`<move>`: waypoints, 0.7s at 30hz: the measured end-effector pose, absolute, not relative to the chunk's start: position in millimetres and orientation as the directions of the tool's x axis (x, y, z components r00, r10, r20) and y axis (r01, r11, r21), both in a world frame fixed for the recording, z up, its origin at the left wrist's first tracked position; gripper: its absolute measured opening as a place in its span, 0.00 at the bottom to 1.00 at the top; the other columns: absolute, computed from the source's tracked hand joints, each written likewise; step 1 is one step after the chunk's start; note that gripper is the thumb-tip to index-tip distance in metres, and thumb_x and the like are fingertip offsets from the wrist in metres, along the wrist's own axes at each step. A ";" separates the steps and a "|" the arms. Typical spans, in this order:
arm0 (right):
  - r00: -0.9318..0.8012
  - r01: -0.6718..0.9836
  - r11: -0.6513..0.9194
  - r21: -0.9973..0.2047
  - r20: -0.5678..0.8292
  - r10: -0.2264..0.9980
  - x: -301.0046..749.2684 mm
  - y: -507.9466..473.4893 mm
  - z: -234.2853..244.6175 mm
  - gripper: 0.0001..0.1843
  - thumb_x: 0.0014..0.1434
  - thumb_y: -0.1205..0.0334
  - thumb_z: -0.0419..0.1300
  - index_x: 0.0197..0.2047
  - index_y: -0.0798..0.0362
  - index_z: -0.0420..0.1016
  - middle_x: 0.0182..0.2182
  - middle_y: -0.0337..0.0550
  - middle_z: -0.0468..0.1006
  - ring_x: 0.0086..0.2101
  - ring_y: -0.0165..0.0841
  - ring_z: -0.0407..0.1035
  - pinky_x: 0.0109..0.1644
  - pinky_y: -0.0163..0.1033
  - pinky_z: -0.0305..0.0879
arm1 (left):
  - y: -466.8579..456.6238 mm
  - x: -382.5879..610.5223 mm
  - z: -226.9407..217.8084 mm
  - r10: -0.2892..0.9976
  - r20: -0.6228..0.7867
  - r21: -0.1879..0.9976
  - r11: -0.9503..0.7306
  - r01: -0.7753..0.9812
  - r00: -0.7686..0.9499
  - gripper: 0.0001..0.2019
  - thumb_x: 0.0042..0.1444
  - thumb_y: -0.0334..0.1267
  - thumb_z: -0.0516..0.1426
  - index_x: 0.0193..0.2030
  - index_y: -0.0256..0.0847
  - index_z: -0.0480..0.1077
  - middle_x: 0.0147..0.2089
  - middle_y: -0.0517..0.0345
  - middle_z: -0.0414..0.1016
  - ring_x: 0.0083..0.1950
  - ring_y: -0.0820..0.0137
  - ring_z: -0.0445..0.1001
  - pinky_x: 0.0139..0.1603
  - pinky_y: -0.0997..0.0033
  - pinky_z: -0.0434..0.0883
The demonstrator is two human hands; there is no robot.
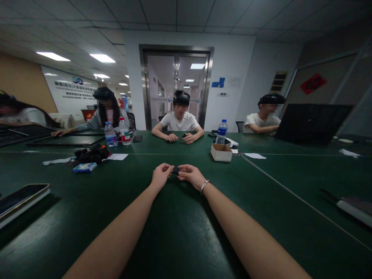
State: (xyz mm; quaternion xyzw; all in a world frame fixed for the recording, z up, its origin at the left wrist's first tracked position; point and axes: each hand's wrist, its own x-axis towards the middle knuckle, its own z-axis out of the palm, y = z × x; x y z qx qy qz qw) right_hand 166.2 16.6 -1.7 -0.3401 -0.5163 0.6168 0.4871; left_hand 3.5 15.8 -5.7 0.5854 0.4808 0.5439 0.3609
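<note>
Two hands pinch one small dark object at the table's middle

Nearest, two bare forearms reach across the green table [174,228], with a phone [23,199] lying at the near left; further in, the left hand [160,176] and the right hand [192,176], a bracelet [205,187] at its wrist, meet over the small dark object [175,170]; it sits between the two sets of fingertips, grasped from both sides by thumbs and fingers, though its details are too small to make out, and I cannot tell which hand bears more of the hold.

For such a small piece, a light fingertip pinch seems right; one hand is best used to steady it while the other makes fine adjustments, with the fingers off its upper face so that it can be seen; working low over the table would make a slip harmless.

Beyond, at left, lie a blue-and-white packet [84,167] and a dark bundle [91,154]; at right stands an open-topped box [221,153], with a blue-capped bottle [222,132] just behind; at the far side, a co-worker [181,120] sits facing the hands, before a glass door [162,77].
</note>
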 end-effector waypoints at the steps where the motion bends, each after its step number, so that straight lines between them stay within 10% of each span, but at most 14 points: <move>1: -0.294 -0.250 0.005 -0.968 0.081 0.952 166.1 16.9 -1.7 0.16 0.43 0.74 0.65 0.37 0.59 0.71 0.25 0.40 0.73 0.25 0.28 0.72 0.28 0.29 0.70 | 16.4 3.3 -6.1 0.950 0.310 0.940 -0.298 0.165 -0.049 0.16 0.42 0.49 0.59 0.30 0.37 0.69 0.25 0.58 0.70 0.25 0.73 0.68 0.26 0.75 0.65; 11: -0.243 -0.308 -0.026 -0.951 0.052 0.969 164.7 20.7 -3.4 0.07 0.52 0.68 0.61 0.34 0.62 0.69 0.22 0.44 0.73 0.22 0.27 0.70 0.24 0.28 0.68 | 16.6 5.2 -5.9 0.952 0.307 0.950 -0.305 -0.064 0.020 0.18 0.41 0.47 0.60 0.36 0.36 0.72 0.35 0.53 0.73 0.34 0.70 0.71 0.39 0.69 0.69; 21: -0.241 -0.320 0.014 -0.947 0.096 0.966 170.1 22.5 -7.3 0.14 0.42 0.69 0.67 0.35 0.59 0.72 0.26 0.41 0.74 0.24 0.26 0.71 0.26 0.28 0.68 | 15.9 1.8 -6.8 0.978 0.205 0.979 -0.205 0.014 0.029 0.21 0.39 0.53 0.61 0.30 0.33 0.72 0.25 0.56 0.71 0.25 0.74 0.67 0.28 0.75 0.65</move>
